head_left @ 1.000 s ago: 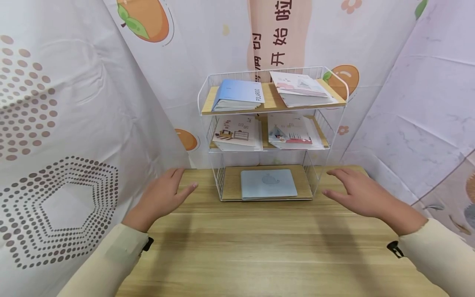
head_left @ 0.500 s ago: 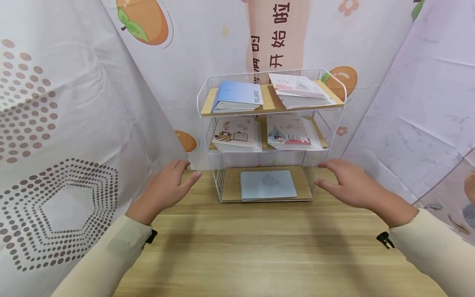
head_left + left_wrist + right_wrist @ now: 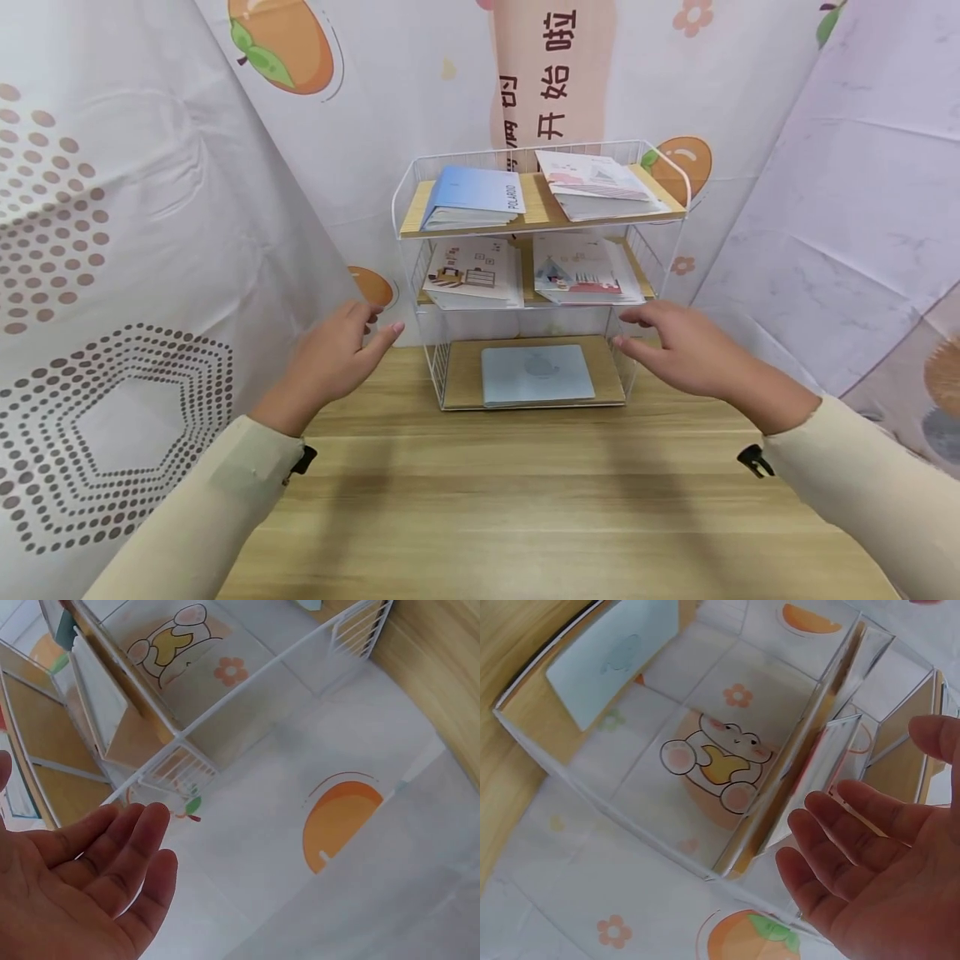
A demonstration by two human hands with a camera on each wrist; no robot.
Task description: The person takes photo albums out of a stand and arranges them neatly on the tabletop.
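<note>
A white wire rack (image 3: 442, 375) with three wooden shelves stands at the back of the table. My left hand (image 3: 330, 354) is in the air left of it, fingers loosely bent and holding nothing; the left wrist view shows its palm turned toward the rack's side. On the other side my right hand (image 3: 682, 350) hovers near the rack's right side, also holding nothing; whether it touches the wire I cannot tell. The top shelf bears a blue album (image 3: 476, 192) marked POLAROID and a white-pink album (image 3: 600, 183). Illustrated booklets (image 3: 472, 271) lie in two stacks on the middle shelf.
A pale blue booklet (image 3: 536, 373) lies flat on the bottom shelf. The wood-grain table (image 3: 480, 500) stretches in front of the rack. Printed cloth (image 3: 420, 83) hangs behind, and more cloth (image 3: 187, 250) encloses the left and right sides.
Both hands have moved forward and up. The right hand has shifted left toward the rack, and the left has come slightly nearer its side. The rack's contents look unchanged.
</note>
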